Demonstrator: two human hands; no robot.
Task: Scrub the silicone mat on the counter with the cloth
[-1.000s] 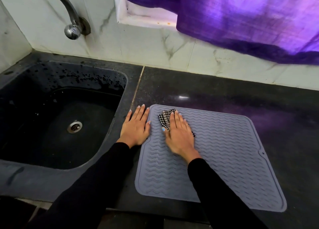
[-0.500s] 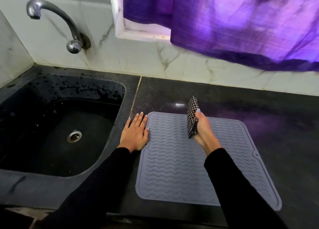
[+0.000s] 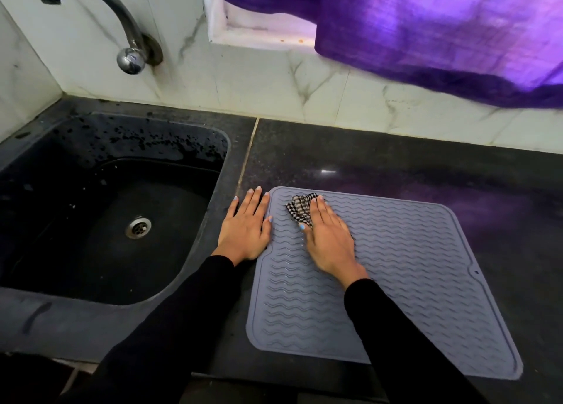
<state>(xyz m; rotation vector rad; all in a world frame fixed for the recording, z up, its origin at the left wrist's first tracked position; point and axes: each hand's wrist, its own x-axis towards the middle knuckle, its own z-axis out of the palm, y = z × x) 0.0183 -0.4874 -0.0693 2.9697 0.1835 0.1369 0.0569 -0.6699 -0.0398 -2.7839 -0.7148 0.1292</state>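
Observation:
A grey silicone mat (image 3: 420, 269) with wavy ridges lies flat on the dark counter. A black-and-white checked cloth (image 3: 300, 210) sits bunched near the mat's far left corner. My right hand (image 3: 330, 240) presses flat on the cloth, fingers together, hiding most of it. My left hand (image 3: 246, 228) lies flat on the counter against the mat's left edge, its thumb touching the rim and holding nothing.
A black sink (image 3: 100, 214) with a metal drain (image 3: 138, 227) lies to the left, and a chrome tap (image 3: 128, 47) rises from the marble wall. A purple curtain (image 3: 441, 34) hangs over the back right. Dark counter (image 3: 396, 166) extends behind and right of the mat.
Half a second ago my right hand held the cloth lifted upright above the mat's far edge; now it presses the cloth down flat near the far left corner. My left hand stayed put.

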